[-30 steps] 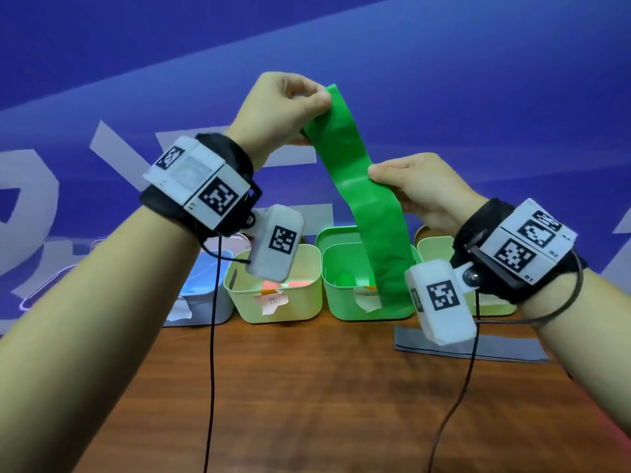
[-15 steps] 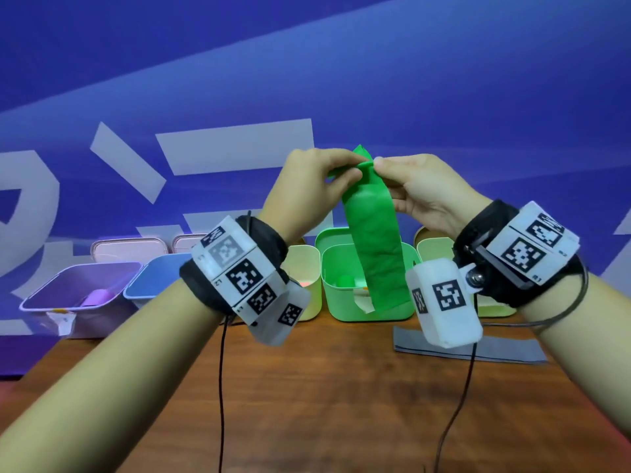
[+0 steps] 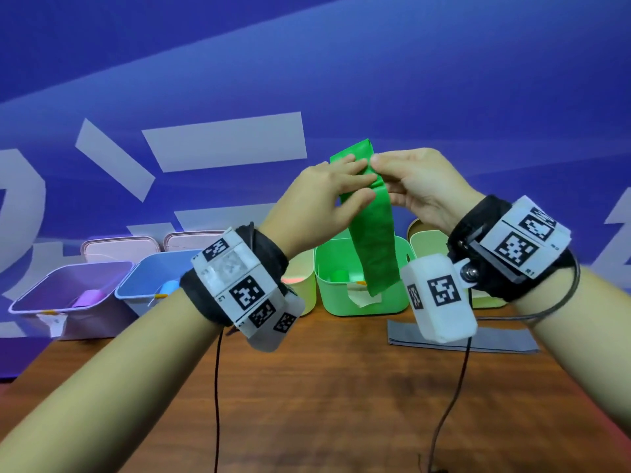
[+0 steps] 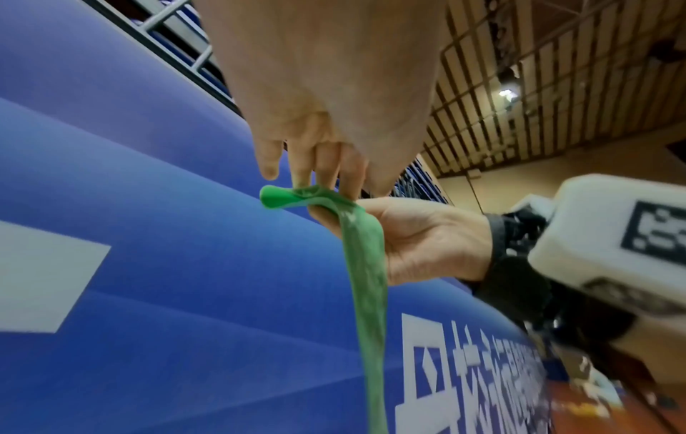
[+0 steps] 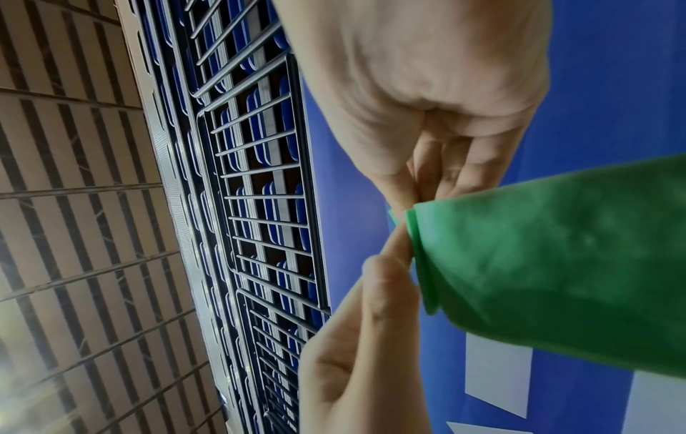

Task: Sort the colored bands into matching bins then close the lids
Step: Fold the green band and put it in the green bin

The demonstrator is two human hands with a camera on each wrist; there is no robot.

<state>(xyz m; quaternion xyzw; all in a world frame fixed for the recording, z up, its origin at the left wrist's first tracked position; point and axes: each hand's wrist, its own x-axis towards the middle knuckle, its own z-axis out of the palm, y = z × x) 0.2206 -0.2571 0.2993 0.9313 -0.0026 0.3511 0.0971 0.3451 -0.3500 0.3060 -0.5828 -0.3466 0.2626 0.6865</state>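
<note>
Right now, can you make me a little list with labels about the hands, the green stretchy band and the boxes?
left hand: pinches the band near its top
right hand: pinches the same top part
green band: held up, hangs down in front of the green bin
green bin: open, on the table
purple bin: open, far left
blue bin: open, beside purple
grey band: flat on the table

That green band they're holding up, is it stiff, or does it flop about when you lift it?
Probably floppy: the green band hangs limp below where the left hand and right hand pinch its top. Likely light, since fingertips alone carry it. It looks thin and rubbery, creasing at the pinch, so hardly fragile.
</note>
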